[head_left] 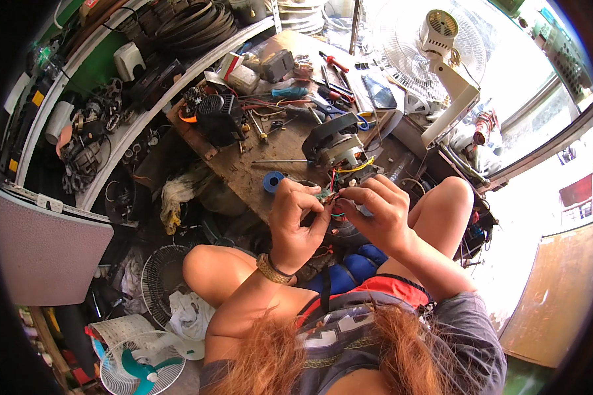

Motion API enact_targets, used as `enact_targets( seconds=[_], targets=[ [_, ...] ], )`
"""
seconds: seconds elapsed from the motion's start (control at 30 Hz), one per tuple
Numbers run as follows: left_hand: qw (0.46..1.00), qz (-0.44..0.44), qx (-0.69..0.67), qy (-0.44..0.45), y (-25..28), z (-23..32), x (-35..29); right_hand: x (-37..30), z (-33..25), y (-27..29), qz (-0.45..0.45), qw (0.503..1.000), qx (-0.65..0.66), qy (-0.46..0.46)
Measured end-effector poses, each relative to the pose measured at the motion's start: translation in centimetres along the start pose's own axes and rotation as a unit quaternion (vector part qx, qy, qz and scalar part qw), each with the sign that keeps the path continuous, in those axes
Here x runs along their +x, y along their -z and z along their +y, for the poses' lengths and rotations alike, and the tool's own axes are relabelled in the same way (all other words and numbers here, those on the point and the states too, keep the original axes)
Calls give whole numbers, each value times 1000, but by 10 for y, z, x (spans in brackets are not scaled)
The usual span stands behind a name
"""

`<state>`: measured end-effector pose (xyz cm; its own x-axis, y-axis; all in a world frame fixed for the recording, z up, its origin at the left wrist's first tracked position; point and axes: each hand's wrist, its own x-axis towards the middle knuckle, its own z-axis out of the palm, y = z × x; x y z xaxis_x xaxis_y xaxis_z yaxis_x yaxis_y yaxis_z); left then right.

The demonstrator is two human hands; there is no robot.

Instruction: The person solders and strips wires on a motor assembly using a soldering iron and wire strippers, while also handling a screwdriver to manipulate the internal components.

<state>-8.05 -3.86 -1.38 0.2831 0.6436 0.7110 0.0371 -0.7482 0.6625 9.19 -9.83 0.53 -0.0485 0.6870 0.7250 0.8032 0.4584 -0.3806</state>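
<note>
My left hand, with a gold-coloured watch on its wrist, pinches a small green circuit board between thumb and fingers. Close against it, my right hand has thumb and forefinger pressed together on thin coloured wires at the board. The fingers hide just where those wires meet it. Just beyond my hands stands a fan motor with a dark housing; yellow and red wires run from it toward the board. A blue spool and a long screwdriver lie left of the motor.
The worn wooden table carries pliers, a phone, a black box-shaped part and loose tools. A white fan stands at the back right. Cluttered shelves line the left. A fan with teal blades lies lower left.
</note>
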Motion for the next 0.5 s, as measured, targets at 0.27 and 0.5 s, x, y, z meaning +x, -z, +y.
enact_targets(
  seconds=[0.27,0.5],
  targets=[
    [985,-17,100,-141,-1,-10,-7,-9,-14,-15,-9,880,319,-353],
    [996,-4,48,-72,0,-4,-2,-7,3,-4,-145,439,698,-547]
  ],
)
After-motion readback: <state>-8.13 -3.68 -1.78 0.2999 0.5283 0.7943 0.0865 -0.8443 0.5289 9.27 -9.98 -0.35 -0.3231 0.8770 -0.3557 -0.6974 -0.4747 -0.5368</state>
